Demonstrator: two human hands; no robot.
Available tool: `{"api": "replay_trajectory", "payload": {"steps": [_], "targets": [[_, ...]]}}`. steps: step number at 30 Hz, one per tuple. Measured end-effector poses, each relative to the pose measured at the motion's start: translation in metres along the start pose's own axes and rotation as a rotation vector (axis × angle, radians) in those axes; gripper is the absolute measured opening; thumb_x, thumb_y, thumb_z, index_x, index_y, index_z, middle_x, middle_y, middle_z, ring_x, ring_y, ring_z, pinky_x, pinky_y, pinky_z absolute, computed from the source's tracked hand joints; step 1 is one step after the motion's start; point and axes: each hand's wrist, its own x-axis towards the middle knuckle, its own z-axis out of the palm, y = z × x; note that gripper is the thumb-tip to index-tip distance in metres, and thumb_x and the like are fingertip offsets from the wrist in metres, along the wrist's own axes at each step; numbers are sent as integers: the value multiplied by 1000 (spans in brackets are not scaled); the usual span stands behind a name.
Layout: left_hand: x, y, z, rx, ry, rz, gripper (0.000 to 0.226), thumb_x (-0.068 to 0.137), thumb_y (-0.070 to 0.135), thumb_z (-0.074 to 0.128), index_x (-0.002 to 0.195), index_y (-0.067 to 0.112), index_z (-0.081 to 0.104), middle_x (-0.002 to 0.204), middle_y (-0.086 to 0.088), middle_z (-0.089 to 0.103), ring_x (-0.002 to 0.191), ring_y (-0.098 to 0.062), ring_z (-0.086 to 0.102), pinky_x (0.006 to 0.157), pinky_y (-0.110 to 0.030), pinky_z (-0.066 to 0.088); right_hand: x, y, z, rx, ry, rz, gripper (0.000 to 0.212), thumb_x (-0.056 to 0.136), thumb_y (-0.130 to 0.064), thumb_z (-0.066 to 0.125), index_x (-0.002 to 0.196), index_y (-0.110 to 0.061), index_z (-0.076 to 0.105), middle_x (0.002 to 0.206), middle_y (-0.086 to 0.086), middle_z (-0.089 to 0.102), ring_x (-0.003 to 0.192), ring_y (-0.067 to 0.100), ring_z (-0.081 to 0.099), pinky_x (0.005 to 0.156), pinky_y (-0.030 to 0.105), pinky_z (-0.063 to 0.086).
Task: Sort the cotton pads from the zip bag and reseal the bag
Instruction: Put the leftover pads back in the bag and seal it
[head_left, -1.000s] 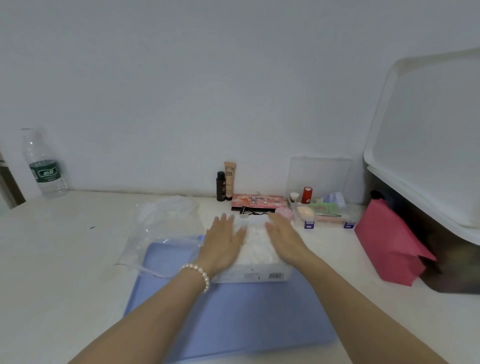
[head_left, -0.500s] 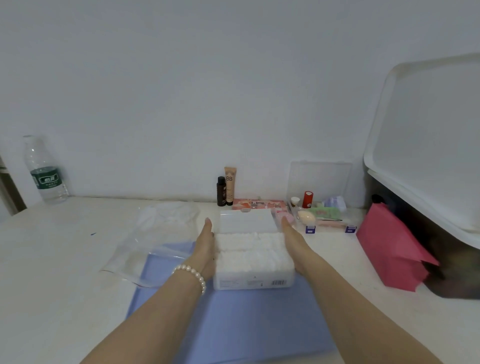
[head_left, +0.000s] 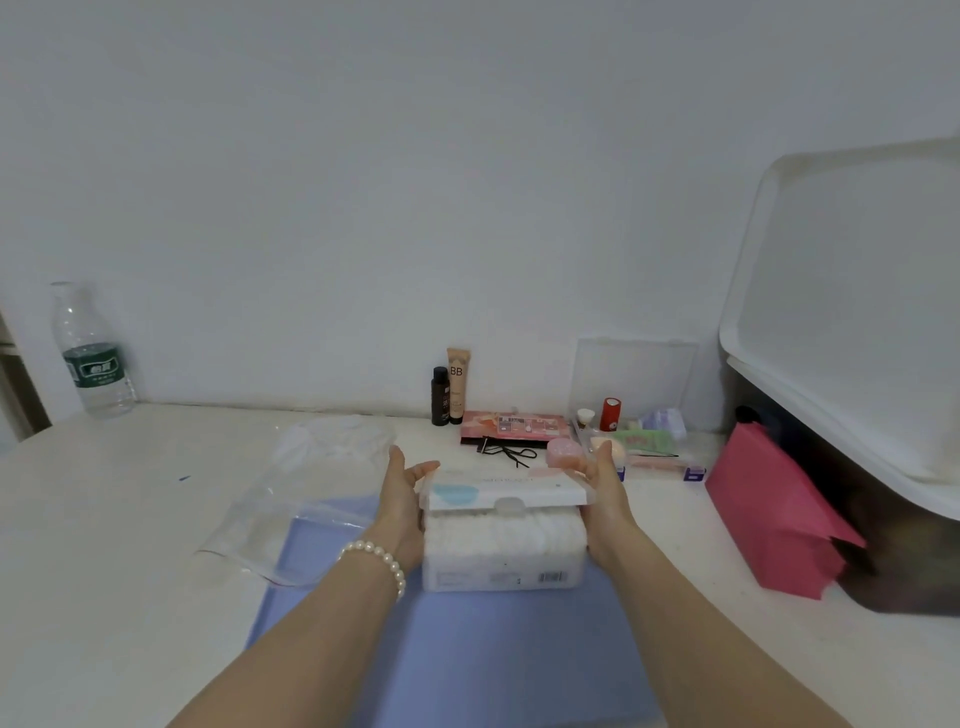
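A clear plastic box full of white cotton pads stands on a blue mat. Its white lid is tilted down over the pads, hinged at the back. My left hand holds the lid's left end, fingers partly curled. My right hand holds the lid's right end. The clear zip bag lies flat and open to the left, partly on the mat, and it looks empty.
Behind the box lie black hair pins, a pink palette, a BB tube, a dark bottle and a clear organiser. A pink paper bag and a large bin stand right; a water bottle far left.
My hands went from resting on top of the pads to the sides of the box. The lid, upright behind the pads before, has swung forward and down over them.
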Motion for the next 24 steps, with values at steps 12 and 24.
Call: {"api": "replay_trajectory", "payload": {"steps": [12,24], "targets": [[-22,-28,-33,610,52,172,20,91,16,58,93,-2,66,87,-14,63,79,-21,56,74,-32,41,-38,15,-30,-339,-152,-94,20,91,-7,53,97,-25,60,91,-5,68,86,15,64,77,30,52],[-25,-37,-26,635,89,277,30,80,13,73,90,-14,66,83,-16,69,72,-22,60,67,-32,45,-43,21,-18,-607,-95,-281,21,74,-16,76,87,-28,64,101,-1,69,92,19,66,89,42,52]]}}
